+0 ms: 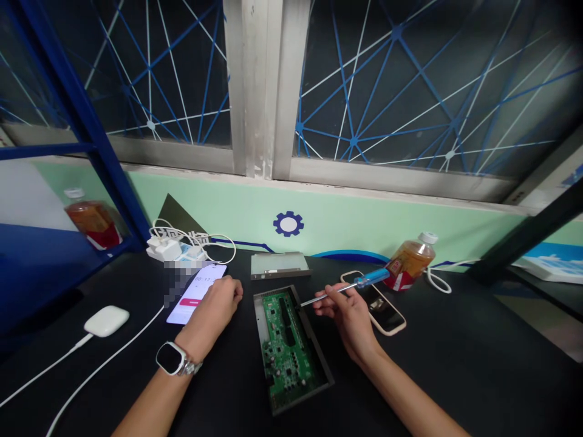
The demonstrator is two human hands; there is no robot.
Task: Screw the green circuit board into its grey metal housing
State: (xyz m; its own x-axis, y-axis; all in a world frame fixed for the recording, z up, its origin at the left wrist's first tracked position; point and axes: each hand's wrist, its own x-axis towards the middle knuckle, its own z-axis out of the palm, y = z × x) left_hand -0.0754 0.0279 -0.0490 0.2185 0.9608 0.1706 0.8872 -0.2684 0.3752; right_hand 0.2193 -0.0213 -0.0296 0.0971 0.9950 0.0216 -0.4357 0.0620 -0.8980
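A blue-handled screwdriver (372, 278) is held by its metal shaft in my right hand (348, 306), between closed fingers. Its shaft slopes down to the left, and the tip is at the upper right side of a green circuit board (279, 340). I cannot tell whether the tip touches it. The board sits inside an open, shallow metal case (321, 358) between my hands. My left hand (223, 297) is curled closed beside the case, over the right edge of a lit phone (203, 291) showing a timer. Whatever those fingers hold, if anything, is hidden.
Behind the case lies a flat metal panel (280, 266). A second phone (380, 306) and a drink bottle (410, 261) are to the right. On the left are a white earbud case (107, 320), charging cables and a power strip (180, 252). Windows stand behind the black table.
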